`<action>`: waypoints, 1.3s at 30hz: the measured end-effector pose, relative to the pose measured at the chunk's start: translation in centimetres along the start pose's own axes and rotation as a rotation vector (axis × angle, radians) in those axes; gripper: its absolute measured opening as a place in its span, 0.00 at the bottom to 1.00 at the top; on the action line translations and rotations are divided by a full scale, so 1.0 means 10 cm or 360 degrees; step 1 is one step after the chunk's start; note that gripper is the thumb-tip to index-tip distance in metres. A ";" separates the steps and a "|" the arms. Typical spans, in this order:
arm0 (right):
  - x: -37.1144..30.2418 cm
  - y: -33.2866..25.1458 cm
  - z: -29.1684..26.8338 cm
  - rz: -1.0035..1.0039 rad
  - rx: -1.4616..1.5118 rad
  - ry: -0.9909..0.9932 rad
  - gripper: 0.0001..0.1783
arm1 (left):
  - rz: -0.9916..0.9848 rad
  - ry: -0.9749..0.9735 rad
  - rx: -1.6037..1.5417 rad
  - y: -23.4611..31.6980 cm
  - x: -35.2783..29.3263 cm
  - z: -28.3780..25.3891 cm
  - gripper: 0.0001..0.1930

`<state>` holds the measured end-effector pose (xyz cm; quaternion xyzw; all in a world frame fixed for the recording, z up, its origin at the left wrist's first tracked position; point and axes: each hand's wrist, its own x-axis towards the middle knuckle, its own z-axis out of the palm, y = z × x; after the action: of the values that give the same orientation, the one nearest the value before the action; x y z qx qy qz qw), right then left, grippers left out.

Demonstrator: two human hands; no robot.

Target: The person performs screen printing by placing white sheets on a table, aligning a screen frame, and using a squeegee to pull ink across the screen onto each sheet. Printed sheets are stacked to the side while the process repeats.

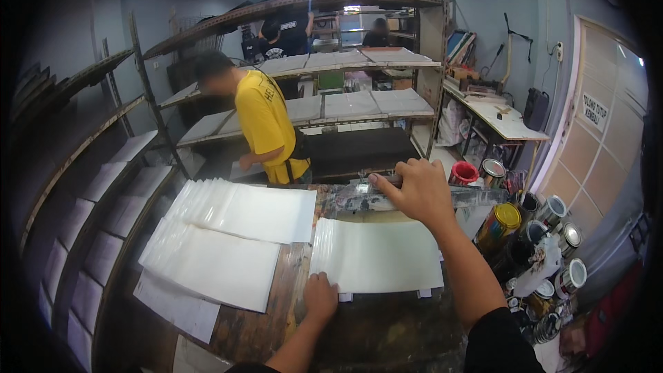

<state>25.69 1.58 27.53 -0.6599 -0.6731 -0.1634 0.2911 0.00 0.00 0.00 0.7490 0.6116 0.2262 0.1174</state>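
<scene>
A fanned stack of white sheets lies on the worn, paint-stained table in front of me. My left hand is at its near left corner, fingers curled together on the sheet edge. My right hand is raised past the far edge of this stack. Its fingers bend over a dark, paint-smeared bar, with the thumb reaching out to the left. What lies under the palm is hidden. To the left, two overlapping fanned stacks of white sheets rest on the table.
A person in a yellow shirt stands beyond the table, near shelves holding white sheets. More racks line the left side. Paint cans crowd the right, below a side table and a door.
</scene>
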 end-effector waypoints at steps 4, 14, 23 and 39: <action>-0.02 0.02 0.05 -0.0081 0.0012 0.0084 0.41 | 0.0010 0.0013 -0.0032 0.01 -0.01 -0.02 0.13; -0.01 0.06 0.14 -0.0150 -0.0041 0.0125 0.42 | 0.0276 0.0233 -0.0095 -0.16 0.04 0.11 0.06; -0.01 0.02 0.17 -0.0125 -0.0038 0.0163 0.44 | 0.0352 0.0352 -0.0244 0.05 0.01 -0.18 0.09; 0.19 0.06 0.11 -0.0120 -0.0017 0.0035 0.49 | -0.0026 0.0824 0.0649 -1.78 0.98 -1.23 0.23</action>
<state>26.19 3.78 27.76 -0.6338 -0.6934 -0.1850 0.2887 -19.84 12.27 4.54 0.6698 0.6597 0.2811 -0.1926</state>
